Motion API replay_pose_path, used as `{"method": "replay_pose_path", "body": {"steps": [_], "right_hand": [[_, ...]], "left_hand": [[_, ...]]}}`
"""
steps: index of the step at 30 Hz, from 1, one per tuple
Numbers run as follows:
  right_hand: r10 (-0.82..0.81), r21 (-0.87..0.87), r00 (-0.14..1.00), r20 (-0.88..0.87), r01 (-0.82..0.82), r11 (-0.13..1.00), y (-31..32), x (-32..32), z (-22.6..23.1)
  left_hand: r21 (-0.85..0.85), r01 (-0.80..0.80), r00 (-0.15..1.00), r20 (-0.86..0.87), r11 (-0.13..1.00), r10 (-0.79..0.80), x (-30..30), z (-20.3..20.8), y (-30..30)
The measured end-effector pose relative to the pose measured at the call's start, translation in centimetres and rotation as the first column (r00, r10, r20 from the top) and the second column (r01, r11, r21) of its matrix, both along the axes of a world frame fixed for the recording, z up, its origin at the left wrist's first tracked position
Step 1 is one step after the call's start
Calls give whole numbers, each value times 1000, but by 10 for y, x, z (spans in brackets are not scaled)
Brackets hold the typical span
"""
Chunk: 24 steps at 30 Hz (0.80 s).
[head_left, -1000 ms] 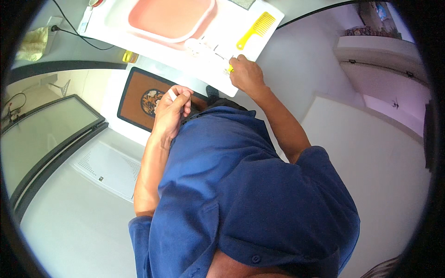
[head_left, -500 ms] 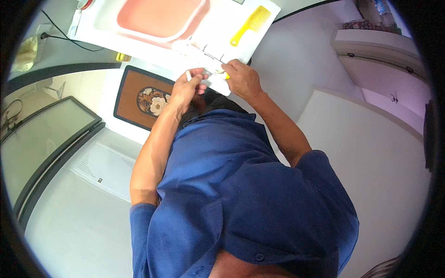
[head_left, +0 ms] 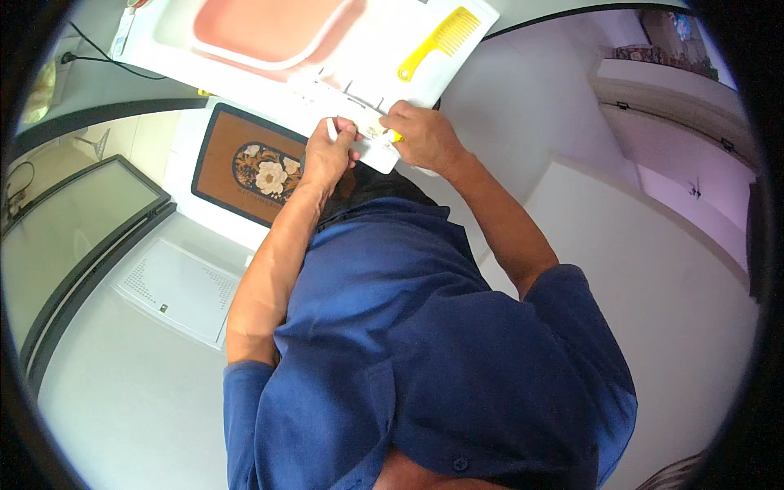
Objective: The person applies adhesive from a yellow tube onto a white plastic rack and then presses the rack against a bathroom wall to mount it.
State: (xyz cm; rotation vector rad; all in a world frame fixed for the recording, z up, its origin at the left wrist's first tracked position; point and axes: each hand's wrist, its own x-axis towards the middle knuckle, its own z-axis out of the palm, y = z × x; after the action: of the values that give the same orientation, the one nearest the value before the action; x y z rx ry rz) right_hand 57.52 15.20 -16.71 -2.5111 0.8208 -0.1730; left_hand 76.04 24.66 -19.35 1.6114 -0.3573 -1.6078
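Observation:
Over the front edge of a white countertop [head_left: 445, 69], my left hand [head_left: 328, 157] pinches a slim white stick-like piece [head_left: 331, 128] between thumb and fingers. Beside it on the right, my right hand [head_left: 426, 137] is closed around a small object with a yellow and white end [head_left: 395, 136]; most of it is hidden in the fingers, so its kind is unclear. The two hands are a short way apart. Beyond them a yellow wide-toothed comb [head_left: 437, 45] lies on the countertop, right of a pink basin [head_left: 261, 33].
Left of my legs, a brown mat [head_left: 220, 163] with a flower pattern lies on the floor. A black cable [head_left: 114, 61] runs at the far left. A dark-framed glass panel [head_left: 90, 220] stands at the left, and a white wall [head_left: 645, 302] at the right.
The view has shifted slightly, moving the countertop and mat a little leftward. My right hand has turned slightly, showing more of the yellow and white end; both hands keep their grips.

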Motion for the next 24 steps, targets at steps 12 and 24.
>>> {"method": "replay_pose_path", "body": {"steps": [12,24], "right_hand": [[-49,68,999,10,49,997,11,4,-6],[-232,245,972,-19,230,942,-3,1,-2]], "left_hand": [[5,-22,991,135,1000,21,-1,-9,12],[-22,-1,977,214,1000,6,4,-8,8]]}}
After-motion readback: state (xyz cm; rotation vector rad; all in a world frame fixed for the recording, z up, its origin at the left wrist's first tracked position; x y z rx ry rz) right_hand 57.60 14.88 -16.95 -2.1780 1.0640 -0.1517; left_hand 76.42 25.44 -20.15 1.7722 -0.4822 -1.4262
